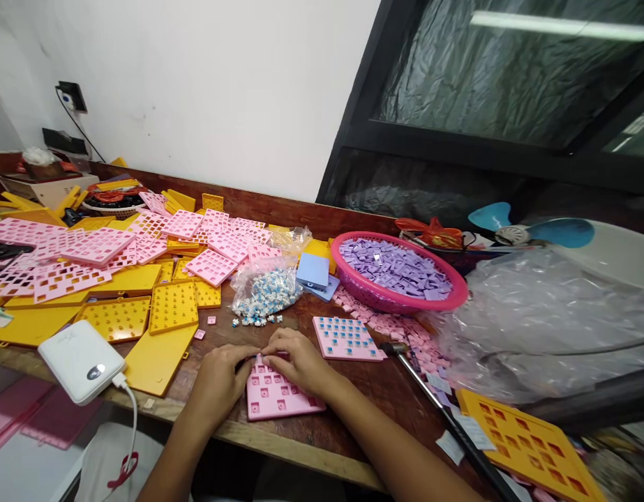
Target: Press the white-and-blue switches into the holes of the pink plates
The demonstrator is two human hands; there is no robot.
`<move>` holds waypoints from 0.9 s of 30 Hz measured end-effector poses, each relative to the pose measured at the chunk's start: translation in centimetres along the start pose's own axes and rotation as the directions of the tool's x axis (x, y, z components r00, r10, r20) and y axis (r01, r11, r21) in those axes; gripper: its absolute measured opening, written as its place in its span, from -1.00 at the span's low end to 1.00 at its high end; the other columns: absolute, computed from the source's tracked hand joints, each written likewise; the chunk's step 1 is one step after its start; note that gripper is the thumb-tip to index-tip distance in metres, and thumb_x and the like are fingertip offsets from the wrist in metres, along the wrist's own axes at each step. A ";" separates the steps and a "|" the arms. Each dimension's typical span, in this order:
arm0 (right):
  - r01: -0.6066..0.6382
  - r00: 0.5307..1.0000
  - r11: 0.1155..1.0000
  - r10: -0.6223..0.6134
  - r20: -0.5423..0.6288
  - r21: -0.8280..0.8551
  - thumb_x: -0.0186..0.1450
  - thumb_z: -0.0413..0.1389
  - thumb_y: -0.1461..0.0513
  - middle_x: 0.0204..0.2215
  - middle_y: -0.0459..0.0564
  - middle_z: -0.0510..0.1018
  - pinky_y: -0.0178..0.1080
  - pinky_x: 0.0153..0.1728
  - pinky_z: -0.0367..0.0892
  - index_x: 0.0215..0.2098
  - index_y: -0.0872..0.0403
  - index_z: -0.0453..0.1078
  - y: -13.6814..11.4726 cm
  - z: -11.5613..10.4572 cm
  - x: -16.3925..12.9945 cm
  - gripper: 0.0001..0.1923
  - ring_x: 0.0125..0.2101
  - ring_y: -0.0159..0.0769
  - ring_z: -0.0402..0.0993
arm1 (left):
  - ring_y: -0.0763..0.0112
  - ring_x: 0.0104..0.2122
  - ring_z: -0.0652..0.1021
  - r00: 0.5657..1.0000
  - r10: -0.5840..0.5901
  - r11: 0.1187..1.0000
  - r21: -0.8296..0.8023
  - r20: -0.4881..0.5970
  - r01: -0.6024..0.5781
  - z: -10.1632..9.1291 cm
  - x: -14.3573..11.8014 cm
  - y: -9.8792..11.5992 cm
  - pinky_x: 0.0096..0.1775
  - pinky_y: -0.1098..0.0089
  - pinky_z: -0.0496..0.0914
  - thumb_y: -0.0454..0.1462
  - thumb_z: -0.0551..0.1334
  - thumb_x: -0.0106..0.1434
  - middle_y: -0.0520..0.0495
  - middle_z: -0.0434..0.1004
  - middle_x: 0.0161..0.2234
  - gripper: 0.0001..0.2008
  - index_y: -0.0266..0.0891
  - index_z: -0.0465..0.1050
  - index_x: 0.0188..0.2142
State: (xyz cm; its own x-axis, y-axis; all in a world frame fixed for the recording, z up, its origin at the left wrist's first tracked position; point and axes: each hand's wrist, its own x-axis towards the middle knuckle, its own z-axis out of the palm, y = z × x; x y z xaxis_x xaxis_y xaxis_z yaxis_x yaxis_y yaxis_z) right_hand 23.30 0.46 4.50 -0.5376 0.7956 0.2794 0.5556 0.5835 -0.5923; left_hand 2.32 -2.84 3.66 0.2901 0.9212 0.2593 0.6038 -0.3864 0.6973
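A pink plastic plate (280, 397) with square holes lies at the near edge of the brown table (322, 436). My left hand (222, 380) rests on its left far corner, fingers curled. My right hand (295, 359) lies over its far edge, fingertips pinched beside the left hand's. What the fingertips hold is too small to tell. A second pink plate (345, 338) filled with blue-centred switches lies just right of my hands. A clear bag (264, 289) spills small white and blue switches right behind them.
Pink plates (91, 251) and yellow plates (144, 314) are heaped at the left. A pink basket (405, 301) of lilac keycaps stands right, pink keycaps (405, 331) below it. Near me: a white power bank (81, 361), a metal rod (442, 411), an orange plate (531, 436), crumpled plastic (536, 321).
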 end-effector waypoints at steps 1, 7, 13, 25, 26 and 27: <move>-0.011 1.000 0.999 0.011 -0.008 0.033 0.32 0.27 0.28 -0.31 -0.02 0.58 -0.20 -0.15 0.32 -0.23 0.02 0.64 0.2 0.1 0.0 -0.91 -0.22 -0.23 0.48 | 0.27 -0.12 0.65 1.000 -0.008 1.000 0.000 0.000 0.008 0.0 0.0 -0.1 -0.02 0.30 0.45 -0.36 0.22 0.35 0.02 0.71 -0.09 -0.68 -0.02 0.62 0.00; -0.055 0.998 0.992 0.060 -0.038 0.117 0.29 0.29 0.29 -0.33 -0.04 0.56 -0.21 -0.17 0.34 -0.26 -0.01 0.65 0.4 0.5 -0.2 -0.91 -0.25 -0.25 0.48 | 0.26 -0.14 0.64 1.000 -0.015 0.997 0.080 0.009 0.014 0.2 0.1 0.3 -0.06 0.30 0.44 -0.37 0.21 0.36 0.00 0.71 -0.12 -0.68 0.00 0.63 -0.01; -0.064 0.977 0.987 0.093 -0.193 0.150 0.34 0.22 0.26 -0.22 0.01 0.60 -0.17 -0.11 0.40 -0.15 0.03 0.60 1.6 -0.2 0.4 -0.86 -0.19 -0.21 0.52 | 0.23 -0.16 0.63 0.998 -0.053 0.983 0.176 0.044 0.045 0.2 0.2 1.2 -0.08 0.29 0.43 -0.34 0.18 0.38 -0.06 0.69 -0.19 -0.73 -0.05 0.64 -0.07; -0.155 0.967 0.976 0.118 -0.228 -0.151 0.31 0.18 0.37 -0.29 0.02 0.61 -0.13 -0.12 0.38 -0.28 0.09 0.54 5.0 0.0 1.6 -0.89 -0.21 -0.17 0.52 | 0.03 0.36 0.21 0.996 0.044 0.930 0.368 -0.074 -0.014 -0.3 1.1 -2.0 0.32 -0.05 0.17 -0.31 0.07 0.44 -0.20 0.24 0.37 -0.57 -0.24 0.35 0.26; -0.154 0.965 0.980 0.121 -0.234 -0.128 0.29 0.19 0.37 -0.31 0.01 0.60 -0.15 -0.15 0.37 -0.30 0.09 0.54 4.7 -0.2 1.5 -0.90 -0.24 -0.18 0.51 | 0.01 0.38 0.18 0.998 0.041 0.922 0.387 -0.047 -0.020 -0.1 1.1 -2.3 0.32 -0.05 0.17 -0.32 0.06 0.44 -0.18 0.20 0.39 -0.55 -0.23 0.31 0.29; -0.148 0.963 0.984 0.121 -0.241 -0.096 0.28 0.19 0.37 -0.31 0.01 0.61 -0.16 -0.17 0.37 -0.30 0.09 0.54 4.4 -0.5 1.3 -0.90 -0.26 -0.20 0.51 | 0.01 0.39 0.17 0.999 0.042 0.915 0.401 -0.016 -0.033 0.2 1.1 -2.6 0.32 -0.06 0.17 -0.33 0.06 0.44 -0.17 0.18 0.40 -0.53 -0.22 0.28 0.31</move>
State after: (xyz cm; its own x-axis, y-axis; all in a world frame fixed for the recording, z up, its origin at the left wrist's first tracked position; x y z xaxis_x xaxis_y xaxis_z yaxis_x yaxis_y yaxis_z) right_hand 25.36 4.20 2.65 -0.2976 0.8759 0.3797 0.6872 0.4726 -0.5517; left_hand 1.27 -0.87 2.01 0.3038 0.9046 0.2991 0.8411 -0.4021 0.3617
